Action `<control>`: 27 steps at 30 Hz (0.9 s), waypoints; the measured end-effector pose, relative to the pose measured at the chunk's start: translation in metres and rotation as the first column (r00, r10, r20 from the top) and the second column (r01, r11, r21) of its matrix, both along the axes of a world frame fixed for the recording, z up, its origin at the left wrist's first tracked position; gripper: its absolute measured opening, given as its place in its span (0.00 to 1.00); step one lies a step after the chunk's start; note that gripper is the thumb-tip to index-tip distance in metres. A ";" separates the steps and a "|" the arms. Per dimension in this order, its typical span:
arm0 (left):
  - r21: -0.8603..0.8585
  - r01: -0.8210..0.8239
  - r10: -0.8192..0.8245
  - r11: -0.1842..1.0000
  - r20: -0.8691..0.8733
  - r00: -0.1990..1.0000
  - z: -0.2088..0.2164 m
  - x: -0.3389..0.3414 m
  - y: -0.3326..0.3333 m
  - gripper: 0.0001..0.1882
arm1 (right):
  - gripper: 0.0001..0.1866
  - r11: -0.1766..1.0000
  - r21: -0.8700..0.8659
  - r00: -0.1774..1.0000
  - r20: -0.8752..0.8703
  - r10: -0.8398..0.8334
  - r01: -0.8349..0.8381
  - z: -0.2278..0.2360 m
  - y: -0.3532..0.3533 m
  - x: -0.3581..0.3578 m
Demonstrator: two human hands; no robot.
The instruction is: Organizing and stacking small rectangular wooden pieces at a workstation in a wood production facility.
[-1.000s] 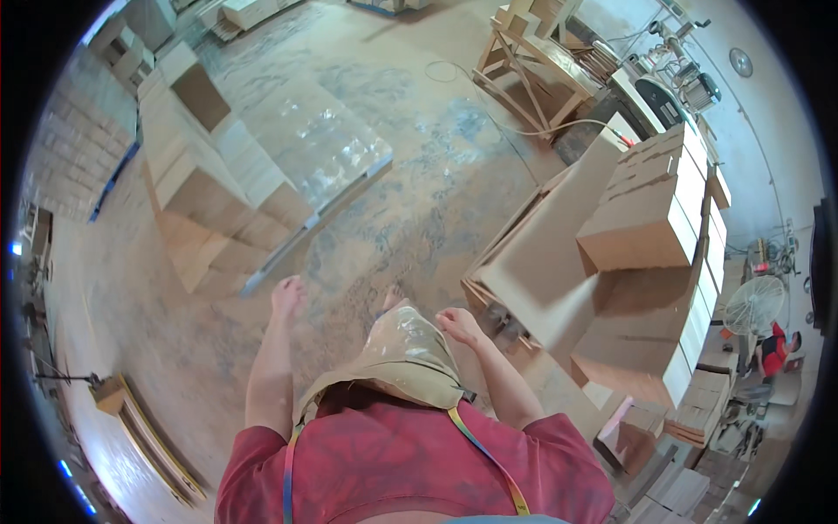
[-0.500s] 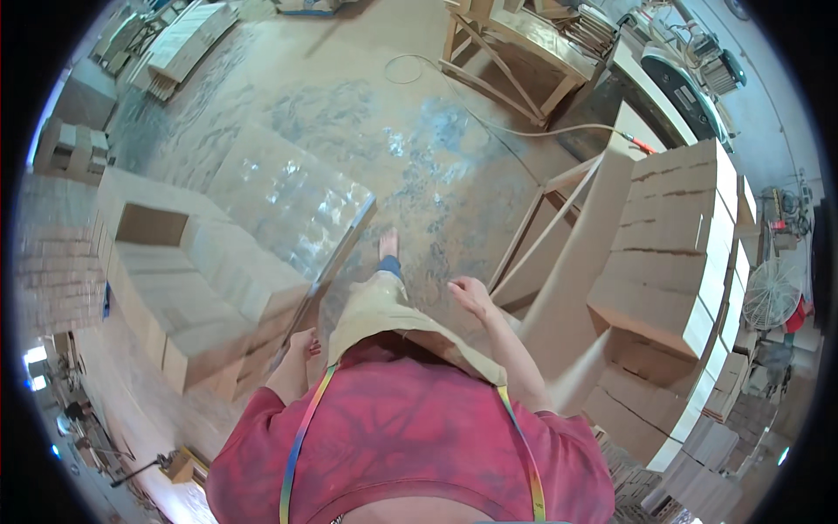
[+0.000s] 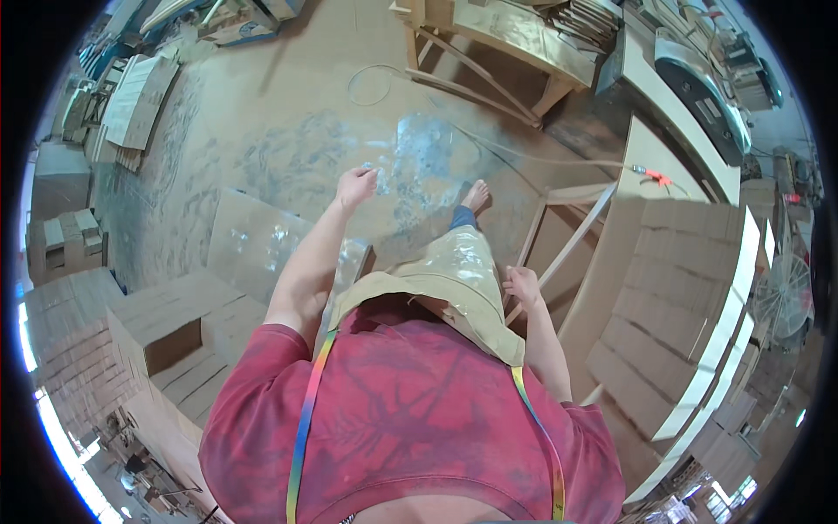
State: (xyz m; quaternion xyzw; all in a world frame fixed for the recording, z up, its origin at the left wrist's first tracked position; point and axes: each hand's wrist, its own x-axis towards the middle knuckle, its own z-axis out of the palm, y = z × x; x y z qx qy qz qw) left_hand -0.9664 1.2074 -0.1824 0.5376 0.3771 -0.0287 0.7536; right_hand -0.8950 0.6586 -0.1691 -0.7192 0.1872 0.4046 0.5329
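My left hand (image 3: 356,186) is stretched out in front of me over the dusty floor (image 3: 288,140), its fingers curled in and no object showing in it. My right hand (image 3: 522,285) hangs beside the beige apron (image 3: 436,271), loosely closed and also with nothing visible in it. It is nearest to the wooden stand (image 3: 567,236) on the right, apart from it. A bare foot (image 3: 476,196) is set forward on the floor.
Stacked brown boards with white edges (image 3: 659,297) line the right. An air hose with an orange-red nozzle (image 3: 655,178) rests near them. A wooden workbench (image 3: 524,44) stands ahead. A flat panel (image 3: 262,231) and stacked wood pieces (image 3: 218,310) are on the left.
I have stepped forward; the side stacks have shifted back in view. My left hand has swung forward and my right hand back toward the apron. The other foot now shows.
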 end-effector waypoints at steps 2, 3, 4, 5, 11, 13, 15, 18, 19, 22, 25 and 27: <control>0.100 -0.013 0.011 0.995 0.015 1.000 0.009 0.050 0.004 0.07 | 0.18 0.964 -0.122 0.971 0.000 0.239 -0.237 -0.012 0.018 0.065; 0.162 -0.018 0.010 0.987 0.048 0.999 0.015 0.087 0.011 0.06 | 0.19 0.919 -0.193 0.937 -0.008 0.349 -0.344 -0.019 0.031 0.109; 0.208 -0.027 0.015 0.978 0.063 0.998 0.021 0.116 0.014 0.08 | 0.19 0.925 -0.176 0.936 0.038 0.349 -0.337 -0.022 0.039 0.150; 0.213 -0.026 0.020 0.977 0.026 0.999 0.027 0.140 0.016 0.09 | 0.18 0.923 -0.187 0.930 0.087 0.358 -0.338 -0.023 0.050 0.192; 0.049 0.043 -0.034 0.998 -0.183 0.983 0.051 0.239 0.018 0.18 | 0.19 0.966 -0.121 0.933 0.257 0.252 -0.228 0.021 0.134 0.397; 0.113 0.063 -0.042 0.992 -0.175 0.984 0.060 0.300 0.024 0.22 | 0.20 0.992 -0.013 0.946 0.299 0.124 -0.126 0.046 0.169 0.466; 0.322 0.106 -0.051 0.941 -0.175 0.983 0.069 0.383 0.019 0.25 | 0.21 0.997 0.041 0.948 0.313 0.055 -0.072 0.067 0.204 0.529; 0.341 0.293 -0.279 0.894 -0.090 0.956 0.088 0.518 0.032 0.26 | 0.24 0.976 0.167 0.945 0.270 -0.183 0.141 0.082 0.250 0.599; 0.252 0.164 -0.174 0.954 0.019 0.984 0.092 0.553 0.022 0.28 | 0.24 0.972 0.183 0.935 0.296 -0.195 0.145 0.082 0.265 0.614; 0.220 0.167 -0.176 0.961 0.022 0.984 0.105 0.671 0.019 0.32 | 0.26 0.854 0.369 0.854 0.232 -0.466 0.366 0.080 0.306 0.688; 0.300 0.210 -0.202 0.931 -0.057 0.978 0.107 0.758 0.012 0.36 | 0.27 0.762 0.453 0.797 0.164 -0.581 0.463 0.070 0.337 0.760; 0.326 0.069 -0.078 0.943 0.013 0.997 0.097 0.798 0.003 0.37 | 0.26 0.668 0.501 0.737 0.084 -0.670 0.550 0.058 0.353 0.795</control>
